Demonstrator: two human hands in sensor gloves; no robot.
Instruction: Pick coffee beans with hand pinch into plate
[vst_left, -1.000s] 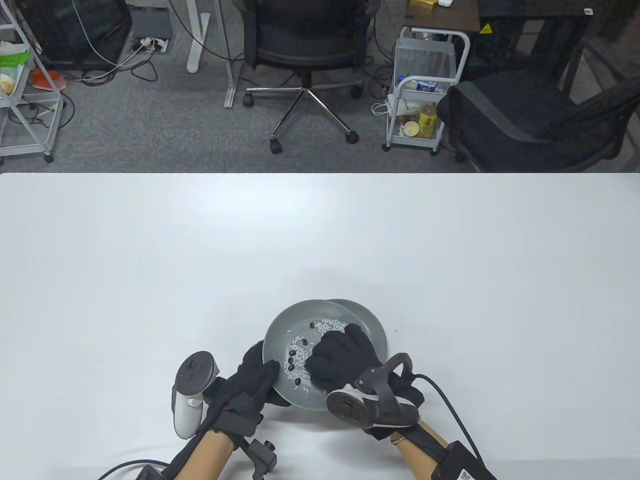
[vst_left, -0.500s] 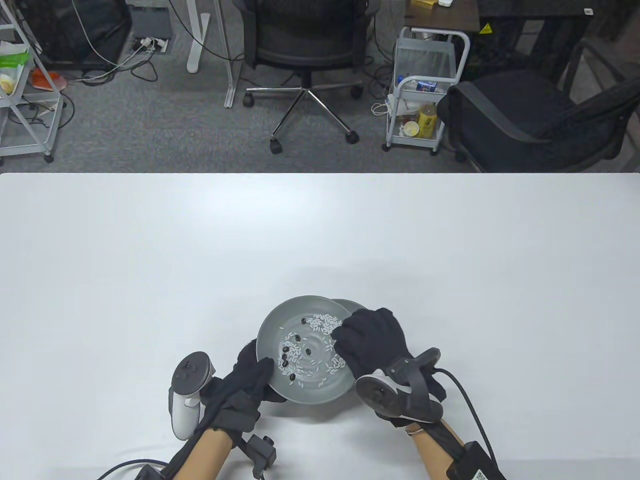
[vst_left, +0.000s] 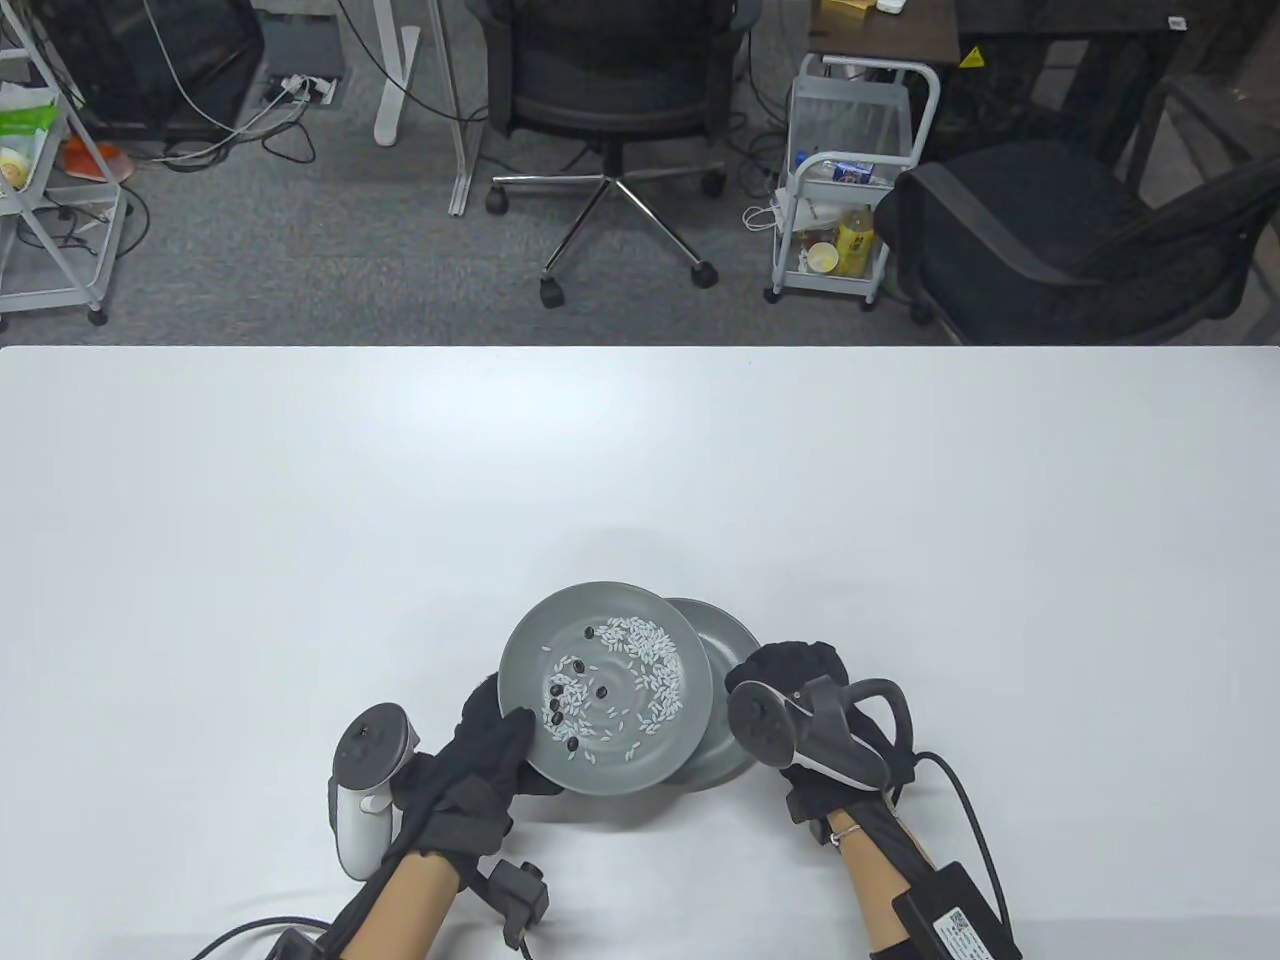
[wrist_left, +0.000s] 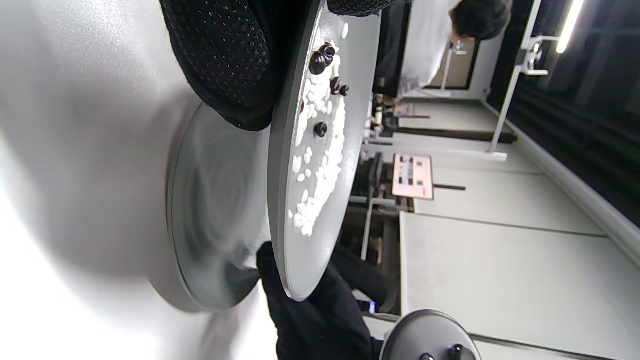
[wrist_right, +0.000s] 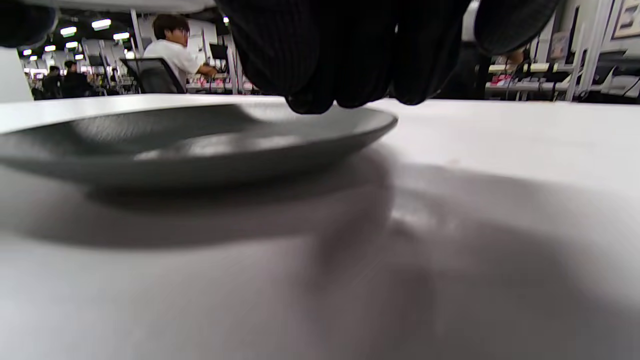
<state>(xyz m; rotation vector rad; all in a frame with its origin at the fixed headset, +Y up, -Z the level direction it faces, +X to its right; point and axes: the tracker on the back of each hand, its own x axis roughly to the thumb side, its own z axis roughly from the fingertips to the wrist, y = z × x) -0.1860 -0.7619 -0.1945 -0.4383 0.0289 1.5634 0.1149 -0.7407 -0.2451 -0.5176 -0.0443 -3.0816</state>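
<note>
Right hand (vst_left: 800, 680) withdrawn rightward; white table (vst_left: 300, 520), office chairs (vst_left: 610, 90) behind.

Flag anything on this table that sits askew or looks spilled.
The upper plate is lifted off the table, gripped at its rim by the left hand, overlapping the lower plate that lies flat. Rice and coffee beans stay inside it; nothing has visibly spilled.

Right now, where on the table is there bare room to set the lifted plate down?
Bare: the white table left of the left hand, the far stretch beyond both plates, and the right side past the right hand. Crowded: the near centre, where the upper plate overlaps the lower plate between the hands.
</note>
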